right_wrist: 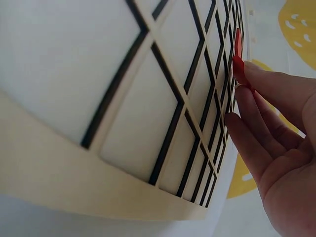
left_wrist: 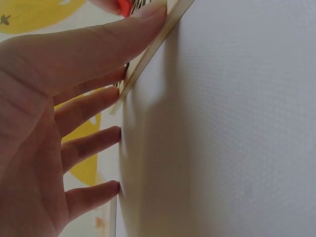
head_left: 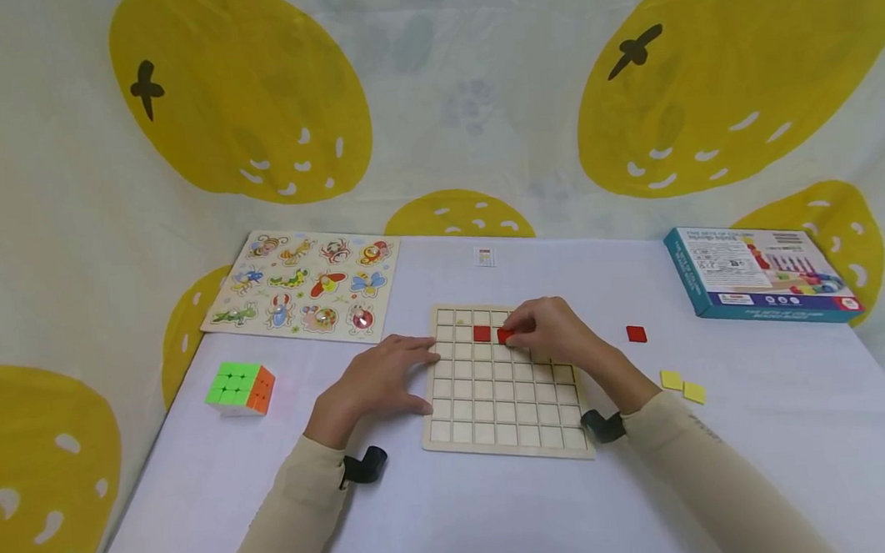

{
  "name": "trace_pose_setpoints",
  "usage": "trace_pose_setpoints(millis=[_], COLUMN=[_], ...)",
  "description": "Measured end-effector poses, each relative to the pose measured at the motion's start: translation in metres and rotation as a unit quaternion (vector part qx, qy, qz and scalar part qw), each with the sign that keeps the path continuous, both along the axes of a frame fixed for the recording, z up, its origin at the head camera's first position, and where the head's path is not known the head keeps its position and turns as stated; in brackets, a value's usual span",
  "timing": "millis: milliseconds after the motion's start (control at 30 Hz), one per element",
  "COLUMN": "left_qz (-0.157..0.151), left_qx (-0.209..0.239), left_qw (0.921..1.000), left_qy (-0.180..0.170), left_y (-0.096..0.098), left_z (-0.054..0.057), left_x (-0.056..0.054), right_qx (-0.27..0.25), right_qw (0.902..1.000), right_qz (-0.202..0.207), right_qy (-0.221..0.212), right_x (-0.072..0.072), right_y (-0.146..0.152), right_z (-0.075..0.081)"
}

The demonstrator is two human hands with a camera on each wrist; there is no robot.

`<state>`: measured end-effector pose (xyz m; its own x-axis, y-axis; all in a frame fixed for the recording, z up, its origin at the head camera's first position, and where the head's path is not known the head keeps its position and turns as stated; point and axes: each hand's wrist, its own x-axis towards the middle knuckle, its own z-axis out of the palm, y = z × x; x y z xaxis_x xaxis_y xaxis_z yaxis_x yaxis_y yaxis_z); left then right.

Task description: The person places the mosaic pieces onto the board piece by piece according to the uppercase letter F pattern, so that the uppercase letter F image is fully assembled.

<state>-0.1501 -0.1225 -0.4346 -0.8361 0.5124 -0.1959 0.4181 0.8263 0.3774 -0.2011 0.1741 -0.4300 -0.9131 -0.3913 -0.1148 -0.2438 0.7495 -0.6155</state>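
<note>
From the head view, the right hand (head_left: 554, 333) has its grip closed in a pinch on a red square tile (head_left: 503, 335), held at the wooden grid board (head_left: 483, 390), directly right of a seated red tile (head_left: 481, 333). The left hand (head_left: 380, 380) lies along the board's left edge, grip wide with fingers and thumb spread, holding nothing up. Best to square the tile to the slats before letting go and keep the neighbour undisturbed. A loose red tile (head_left: 637, 334) and two yellow tiles (head_left: 671, 380) lie on the desk (head_left: 500, 507) right of the board. There is bare room in front; the boxed toy set (head_left: 758, 277), insect puzzle (head_left: 344, 297) and puzzle cube (head_left: 238, 387) stand well apart. The right wrist's black mount (head_left: 603, 426) sits close by the board's right edge, so lift that wrist when withdrawing.

In the left wrist view, the thumb meets the board's rim, which should steady it; light pressure would do.

In the right wrist view, the pinched tile looks tilted against the slats; whether it has dropped in, I cannot tell. Lowering one edge first, then pressing flat, should suit.
</note>
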Motion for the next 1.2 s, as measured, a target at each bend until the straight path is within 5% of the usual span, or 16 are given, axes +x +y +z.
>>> trace_pose_setpoints(millis=[1200], left_qz=[0.006], left_qx=[-0.009], left_qw=[0.9999], left_qy=[-0.004], left_y=[0.0025], left_z=[0.0031], left_x=[0.0013], right_qx=[0.021], right_qw=[0.9992], right_qz=[-0.008], right_qy=[0.033], right_x=[-0.0015], right_y=[-0.0095], right_z=[-0.0013])
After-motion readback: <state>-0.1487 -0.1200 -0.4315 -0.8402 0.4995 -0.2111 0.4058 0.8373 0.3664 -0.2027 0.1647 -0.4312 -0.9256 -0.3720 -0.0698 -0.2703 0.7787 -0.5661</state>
